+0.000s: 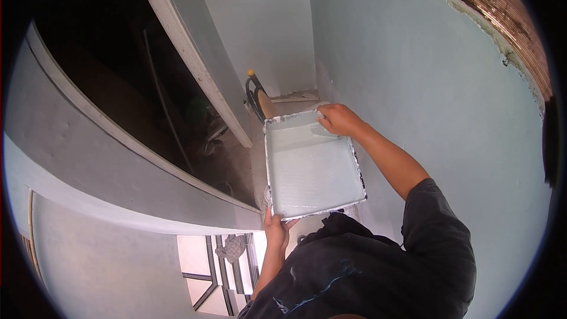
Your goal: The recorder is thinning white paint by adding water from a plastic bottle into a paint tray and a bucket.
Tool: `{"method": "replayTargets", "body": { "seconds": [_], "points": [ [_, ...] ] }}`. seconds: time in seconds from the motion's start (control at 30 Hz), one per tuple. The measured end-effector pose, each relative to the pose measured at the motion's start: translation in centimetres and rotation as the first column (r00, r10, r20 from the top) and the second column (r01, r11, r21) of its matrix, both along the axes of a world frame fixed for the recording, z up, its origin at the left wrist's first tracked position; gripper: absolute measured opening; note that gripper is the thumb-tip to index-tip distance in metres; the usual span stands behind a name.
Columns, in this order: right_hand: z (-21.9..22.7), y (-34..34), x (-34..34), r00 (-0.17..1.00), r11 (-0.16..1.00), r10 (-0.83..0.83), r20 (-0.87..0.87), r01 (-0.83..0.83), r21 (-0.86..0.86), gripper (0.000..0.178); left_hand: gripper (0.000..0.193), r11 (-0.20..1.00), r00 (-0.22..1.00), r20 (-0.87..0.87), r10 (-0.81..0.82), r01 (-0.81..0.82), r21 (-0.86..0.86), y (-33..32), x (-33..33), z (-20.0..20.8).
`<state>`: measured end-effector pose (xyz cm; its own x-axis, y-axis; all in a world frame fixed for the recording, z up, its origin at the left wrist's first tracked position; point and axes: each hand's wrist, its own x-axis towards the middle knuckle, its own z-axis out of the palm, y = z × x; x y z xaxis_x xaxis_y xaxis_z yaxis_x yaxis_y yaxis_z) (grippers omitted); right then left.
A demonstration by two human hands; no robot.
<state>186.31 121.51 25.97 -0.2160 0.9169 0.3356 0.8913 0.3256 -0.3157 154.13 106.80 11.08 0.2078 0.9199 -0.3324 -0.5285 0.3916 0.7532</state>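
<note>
Pale blue-green walls (407, 82) enclose a narrow space around the white paint tray (313, 171), your landmark here, which you hold up in front of your body, above the floor. Left of the tray, a doorway opens onto a room so dark that most of its contents are lost; a thin pole (158, 85) and a dim green shape (196, 108) can just be made out. The tray's ridged bed is coated in pale paint, and its rim is spattered; your shirt (366, 266) stands close to its near edge. Your right hand (341, 120) is closed over the far right corner, fingers curled across the rim and their tips partly out of sight; a pale patch inside the tray below them is hard to identify. Your left hand (279, 229) grips the near left corner, partly spread around it, with some fingers hidden; how tightly it presses, you cannot tell from this view. Beyond the tray's far left corner leans a black tool with a yellow tip (255, 91), its lower part blocked by the tray. Nearer you, to the tray's lower left, a crumpled grey cloth (231, 248) lies on striped tiles (198, 266), cut off by the wall edge and your forearm.
</note>
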Motion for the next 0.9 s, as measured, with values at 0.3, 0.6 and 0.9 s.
{"method": "replayTargets", "body": {
  "seconds": [0.3, 0.6, 0.9],
  "points": [
    [-1.6, 1.6, -4.6, 0.973, 0.984, 0.176, -0.152, -0.174, 0.027, 0.023, 0.057, 0.998, 0.998, 0.003, -0.066, 0.066, -0.016, 0.3, 0.3, -0.2],
    [-0.5, 4.1, -3.2, 0.982, 0.983, 0.181, -0.046, -0.179, 0.045, 0.022, 0.057, 1.0, 0.999, 0.026, -0.03, 0.03, -0.005, 0.2, 0.1, -0.4],
    [0.4, 1.4, 1.2, 0.998, 0.999, 0.05, 0.034, -0.051, 0.011, 0.021, 0.057, 1.0, 1.0, 0.02, -0.004, 0.003, 0.026, 1.2, -0.1, -0.2]
  ]
}}
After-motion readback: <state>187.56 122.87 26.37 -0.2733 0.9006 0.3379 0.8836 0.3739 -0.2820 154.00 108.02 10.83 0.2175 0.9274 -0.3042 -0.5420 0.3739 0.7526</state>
